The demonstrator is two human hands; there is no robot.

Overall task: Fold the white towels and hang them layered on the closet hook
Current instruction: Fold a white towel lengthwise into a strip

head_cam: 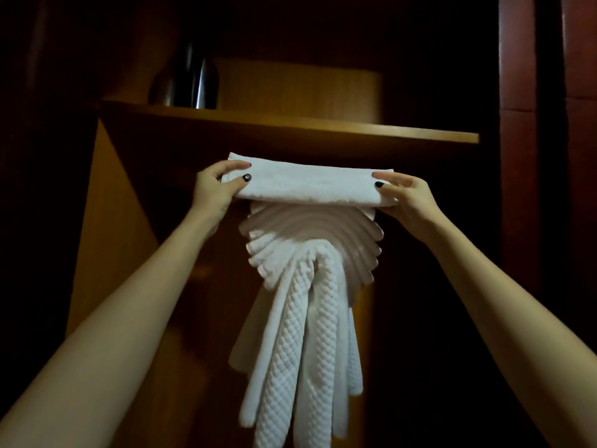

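Your left hand (215, 189) and right hand (407, 202) each pinch one end of a folded white towel (307, 185), thumbs on its front face.

The towel runs level between your two grips, just under the wooden shelf (290, 127). Touching its lower edge, a fan-pleated white towel (310, 227) spreads in a half circle. From the fan's centre a diamond-textured white towel (300, 367) hangs in long folds. A dark metal flask (190, 82) stands on the shelf, up left. Whatever carries the towels is hidden behind them.
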